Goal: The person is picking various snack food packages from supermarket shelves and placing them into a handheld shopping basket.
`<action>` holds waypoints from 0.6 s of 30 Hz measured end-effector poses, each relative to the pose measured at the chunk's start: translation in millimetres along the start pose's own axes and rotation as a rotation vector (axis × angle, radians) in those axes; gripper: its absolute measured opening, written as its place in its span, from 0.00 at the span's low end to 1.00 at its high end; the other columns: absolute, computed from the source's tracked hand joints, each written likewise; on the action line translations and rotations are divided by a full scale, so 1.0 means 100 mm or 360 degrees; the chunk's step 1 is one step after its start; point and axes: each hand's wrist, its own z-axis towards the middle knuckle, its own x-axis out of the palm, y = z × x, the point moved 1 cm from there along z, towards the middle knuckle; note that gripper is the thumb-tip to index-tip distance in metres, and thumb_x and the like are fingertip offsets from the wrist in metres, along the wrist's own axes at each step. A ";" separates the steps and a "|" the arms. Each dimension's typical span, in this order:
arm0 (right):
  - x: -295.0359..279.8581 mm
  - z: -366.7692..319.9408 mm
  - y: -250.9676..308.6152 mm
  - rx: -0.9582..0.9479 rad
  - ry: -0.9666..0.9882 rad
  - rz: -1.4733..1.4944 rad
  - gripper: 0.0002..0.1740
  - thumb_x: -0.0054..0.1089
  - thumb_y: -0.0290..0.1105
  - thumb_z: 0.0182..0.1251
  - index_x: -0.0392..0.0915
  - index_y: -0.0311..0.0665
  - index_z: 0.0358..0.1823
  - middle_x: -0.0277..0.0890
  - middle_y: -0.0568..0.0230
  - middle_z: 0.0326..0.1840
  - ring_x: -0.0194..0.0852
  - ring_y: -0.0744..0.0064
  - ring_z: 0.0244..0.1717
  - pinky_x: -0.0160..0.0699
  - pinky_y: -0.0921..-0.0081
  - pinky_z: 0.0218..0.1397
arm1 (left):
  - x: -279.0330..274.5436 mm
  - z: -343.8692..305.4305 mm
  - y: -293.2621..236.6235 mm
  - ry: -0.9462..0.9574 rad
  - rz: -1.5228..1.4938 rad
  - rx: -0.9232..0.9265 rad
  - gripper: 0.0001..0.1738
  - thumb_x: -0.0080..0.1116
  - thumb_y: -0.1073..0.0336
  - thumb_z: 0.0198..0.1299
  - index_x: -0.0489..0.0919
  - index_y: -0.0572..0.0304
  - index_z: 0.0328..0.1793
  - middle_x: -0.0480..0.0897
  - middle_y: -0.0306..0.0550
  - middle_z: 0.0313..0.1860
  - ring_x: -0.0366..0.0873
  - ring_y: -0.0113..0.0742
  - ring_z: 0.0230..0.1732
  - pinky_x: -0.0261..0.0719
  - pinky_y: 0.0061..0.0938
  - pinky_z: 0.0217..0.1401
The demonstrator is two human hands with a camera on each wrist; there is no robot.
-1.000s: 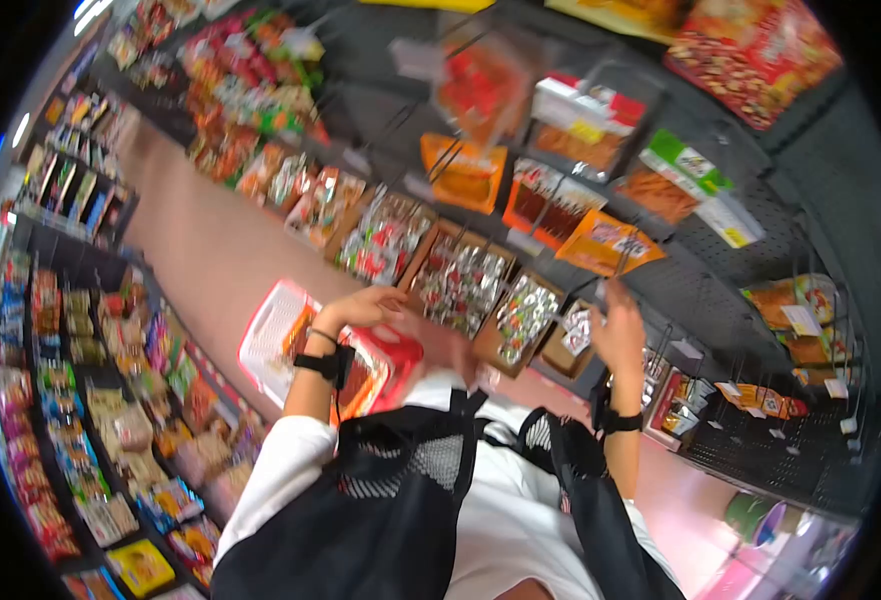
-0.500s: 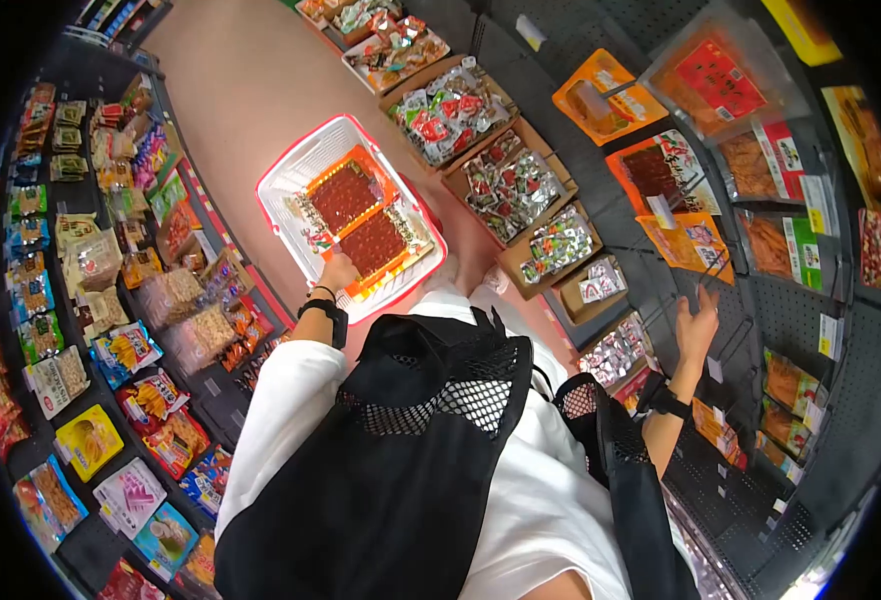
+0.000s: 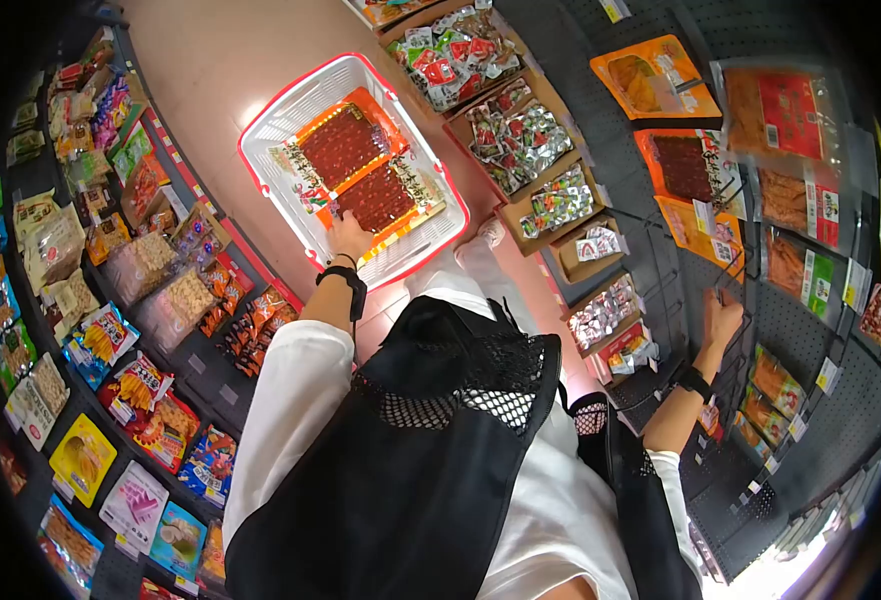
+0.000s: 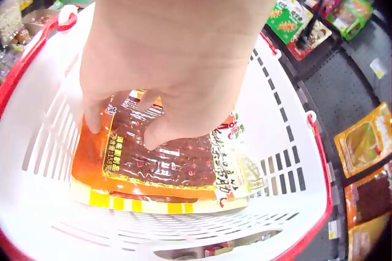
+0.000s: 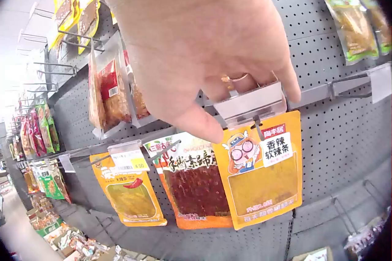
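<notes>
My left hand (image 3: pixel 348 238) reaches into a white shopping basket (image 3: pixel 260 185) with a red rim. Its thumb and fingers are spread over a flat orange-edged packet (image 4: pixel 177 151) of dark red snack strips. A similar packet (image 3: pixel 345 145) lies beside it. My right hand (image 5: pixel 196 47) is at the hanging rack, its fingers curled at a price tag holder (image 5: pixel 251 108) on a hook, the thumb at its left side. Directly below hangs an orange snack packet (image 5: pixel 266 178) with a cartoon face. A dark red snack packet (image 5: pixel 196 187) hangs to its left.
Beneath the rack stand open cartons (image 3: pixel 520 140) of small wrapped snacks. Bare metal hooks (image 3: pixel 735 265) stick out near my right hand. Across the aisle, a shelf of bagged snacks (image 3: pixel 110 340) runs along my left. The basket rests on the pinkish floor (image 3: pixel 190 60).
The view has swung toward the rack and settled. My left hand has moved down to the packets in the basket. My right hand has moved to the hook, its fingers now curled in.
</notes>
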 end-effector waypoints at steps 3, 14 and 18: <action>0.05 0.01 0.03 0.0102 0.0045 -0.0050 0.27 0.64 0.40 0.50 0.80 0.28 0.49 0.79 0.38 0.47 0.78 0.48 0.53 0.74 0.66 0.57 | 0.00 0.08 0.05 -0.0031 -0.0095 0.0185 0.30 0.62 0.64 0.47 0.70 0.64 0.59 0.70 0.68 0.60 0.68 0.61 0.62 0.70 0.44 0.64; 0.12 -0.01 -0.24 0.0056 -0.0150 -0.0154 0.27 0.62 0.43 0.50 0.81 0.35 0.50 0.79 0.41 0.48 0.78 0.47 0.52 0.74 0.63 0.55 | -0.15 0.74 0.03 -0.0279 -0.2482 -0.0911 0.11 0.52 0.69 0.59 0.71 0.65 0.47 0.72 0.47 0.42 0.72 0.39 0.49 0.78 0.39 0.56; 0.03 -0.08 -0.15 0.0087 -0.0148 -0.0237 0.28 0.60 0.42 0.52 0.79 0.34 0.53 0.78 0.42 0.50 0.78 0.46 0.52 0.74 0.63 0.55 | -0.14 0.78 0.05 -0.0495 -0.3022 -0.1177 0.10 0.55 0.66 0.60 0.73 0.58 0.46 0.75 0.48 0.44 0.75 0.39 0.49 0.80 0.38 0.53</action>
